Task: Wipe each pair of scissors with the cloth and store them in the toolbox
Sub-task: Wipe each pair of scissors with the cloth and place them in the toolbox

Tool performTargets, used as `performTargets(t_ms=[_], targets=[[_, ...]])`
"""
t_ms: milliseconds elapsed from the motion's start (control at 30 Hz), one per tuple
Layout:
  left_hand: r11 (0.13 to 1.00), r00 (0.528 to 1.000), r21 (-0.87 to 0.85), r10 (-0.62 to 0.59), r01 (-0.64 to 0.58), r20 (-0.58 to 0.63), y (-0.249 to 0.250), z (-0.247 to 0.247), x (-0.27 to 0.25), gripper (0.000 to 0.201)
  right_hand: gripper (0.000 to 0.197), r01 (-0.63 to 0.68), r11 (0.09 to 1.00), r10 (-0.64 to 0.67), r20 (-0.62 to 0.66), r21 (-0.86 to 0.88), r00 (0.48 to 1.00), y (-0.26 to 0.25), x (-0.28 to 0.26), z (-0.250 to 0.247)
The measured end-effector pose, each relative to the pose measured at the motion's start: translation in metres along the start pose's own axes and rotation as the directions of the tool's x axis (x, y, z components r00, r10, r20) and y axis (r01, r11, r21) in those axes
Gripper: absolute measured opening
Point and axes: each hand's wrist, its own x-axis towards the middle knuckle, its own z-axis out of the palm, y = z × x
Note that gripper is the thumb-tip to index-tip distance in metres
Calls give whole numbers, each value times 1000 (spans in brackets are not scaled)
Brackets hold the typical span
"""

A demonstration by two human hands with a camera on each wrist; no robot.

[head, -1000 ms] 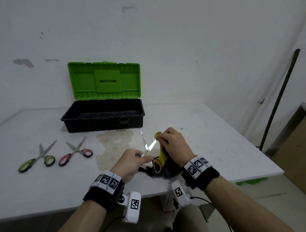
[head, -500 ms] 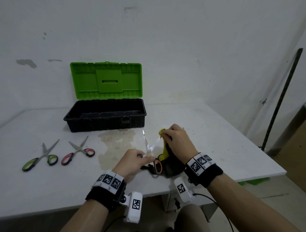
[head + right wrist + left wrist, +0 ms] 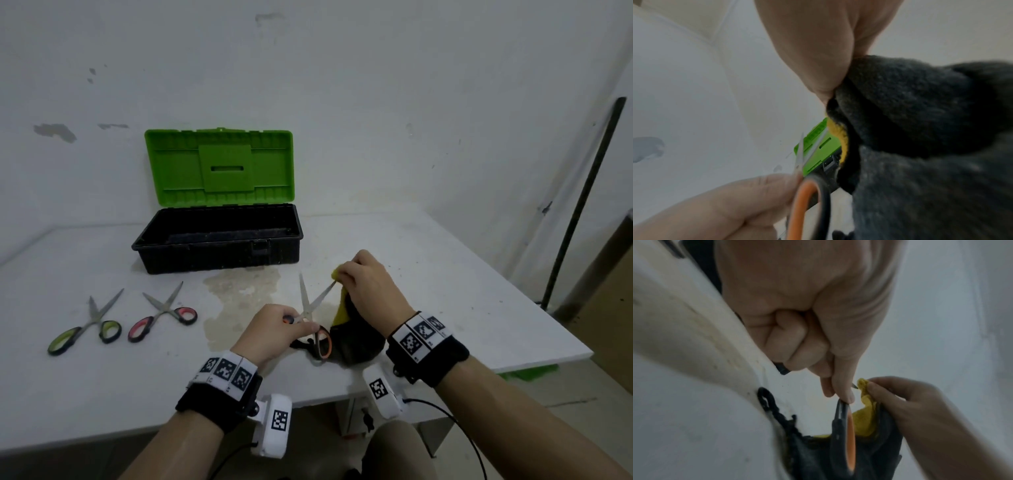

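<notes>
While the left hand (image 3: 274, 329) keeps its pinch on the orange-handled scissors (image 3: 313, 315) near the pivot, with one loop hidden inside its curled fingers and the other orange loop hanging free below, the right hand (image 3: 370, 287) has slid its fold of cloth (image 3: 346, 308) outward along the right-hand blade. A second ago the pinched cloth sat lower on that blade; now the thumb and fingers squeeze the yellow face of the cloth over the blade near its tip, as the left wrist view shows, where only a sliver of metal peeks out beside the yellow fold. The rest of the cloth, dark grey on its other face, hangs from that hand down to the white table (image 3: 445, 274).

The scissors stand open in a V, the left-hand blade bare and pointing up and away. I judge that one stroke on the right blade is nearly finished, and that the other blade may yet need its wipe before this pair can go in.

Beyond the hands, the black toolbox (image 3: 219, 253) sits with its green lid (image 3: 219, 168) raised; what I can see of its inside looks empty. To the left lie the green-handled scissors (image 3: 89, 325) and the red-handled scissors (image 3: 164, 311), both open, unmoved since the earlier views, so most of the task appears to remain.
</notes>
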Motion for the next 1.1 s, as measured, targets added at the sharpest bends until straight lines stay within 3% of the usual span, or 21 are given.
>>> performTargets(t_ms=[100, 167, 233, 300, 400, 500, 567, 633, 700, 733, 800, 900, 1033, 1100], targets=[[928, 983, -329, -142, 173, 114, 1, 0, 2, 26, 14, 185, 975, -183, -21, 126, 983, -11, -16, 1], [871, 963, -424, -177, 249, 202, 2, -1, 2, 24, 12, 292, 946, -299, 29, 140, 954, -16, -25, 5], [844, 955, -461, -180, 274, 237, 3, 1, 2, 23, 12, 322, 938, -328, 31, 126, 944, -13, -24, 8], [836, 950, -469, -181, 284, 253, 5, 1, 1, 24, 12, 291, 948, -290, -26, 129, 957, -7, -19, 11], [847, 950, -449, -188, 286, 251, 3, -1, 0, 23, 12, 123, 979, -96, -168, 161, 981, 3, -9, 10], [872, 957, -416, -173, 259, 234, -1, 0, 0, 25, 12, 32, 980, 19, -252, 196, 967, 2, -5, 4], [907, 969, -363, -151, 215, 197, 1, 0, -1, 26, 12, 101, 976, -60, -205, 195, 977, -8, -10, 5], [939, 980, -297, -133, 173, 149, 5, 1, -3, 28, 12, 164, 972, -154, -71, 166, 985, -15, -18, 12], [968, 987, -210, -115, 136, 110, 3, 2, -2, 32, 14, 169, 982, -172, 32, 90, 985, -14, -20, 19], [978, 990, -176, -98, 115, 106, 1, 2, -2, 24, 15, 136, 988, -139, 46, 71, 989, -11, -18, 20], [986, 992, -146, -64, 80, 109, -3, 2, -1, 27, 21, 22, 998, -24, 28, 57, 999, -3, -10, 16], [982, 987, -143, -107, 124, 121, -6, 1, -2, 25, 23, -88, 993, 89, -16, 77, 996, 7, -4, 8], [957, 966, -178, -199, 227, 163, -3, -5, 1, 28, 17, -82, 979, 97, -71, 187, 993, 3, -6, 1], [933, 950, -219, -247, 287, 190, -1, -9, 4, 15, 16, -56, 975, 73, -71, 215, 995, 0, -9, 1]])
